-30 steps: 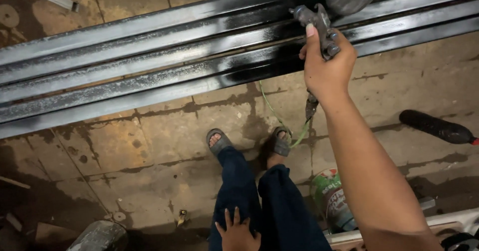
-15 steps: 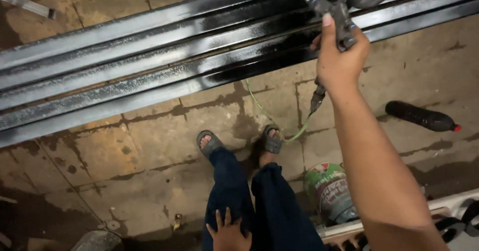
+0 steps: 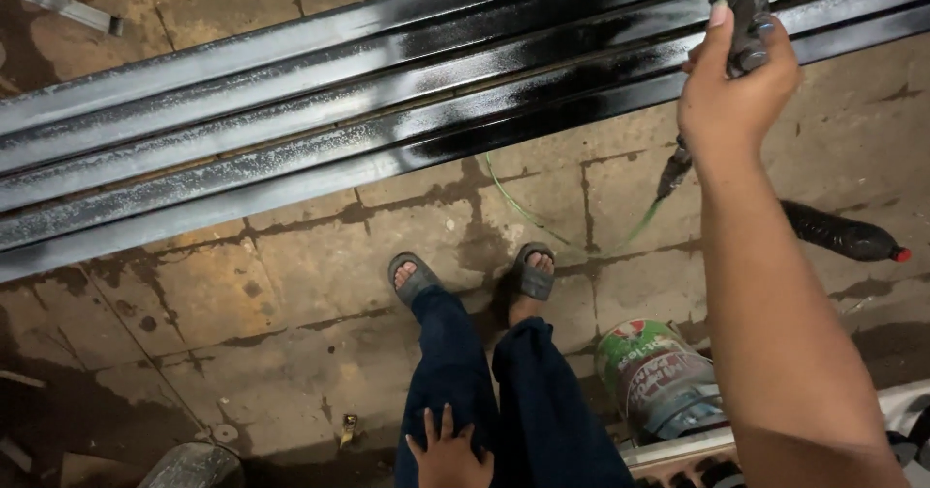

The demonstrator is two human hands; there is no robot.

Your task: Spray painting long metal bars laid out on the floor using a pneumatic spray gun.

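Above the tiled floor, at the top right of the view: the right hand [image 3: 736, 86] is clenched around a spray gun [image 3: 744, 8], arm stretched out ahead of the body.
Work piece: long black metal bars [image 3: 407, 110] lie side by side on the floor, running from lower left to upper right across the picture.
Long axis: the bars run nearly crosswise to the person's stance, tilting up toward the right.
Direction from hand: the bars lie below the gun and stretch away to the left of it; the right hand sits over their right-hand end.
Paint: the bars look glossy and wet black near the hand and through the middle, duller and greyer toward the far left.
Hose: a green line [image 3: 542, 224] trails from under the gun down across the floor tiles [image 3: 291, 284].
Nearer hand: the right is at the bars; the left hand [image 3: 448, 449] rests flat on the thigh, fingers spread, holding nothing, well apart from them.
Feet: two grey sandals [image 3: 412, 277] stand just short of the nearest bar.
Nearby: a dark bottle [image 3: 838, 236] with a red cap lies right of the arm; a green and red can [image 3: 659, 377] stands by the right leg.
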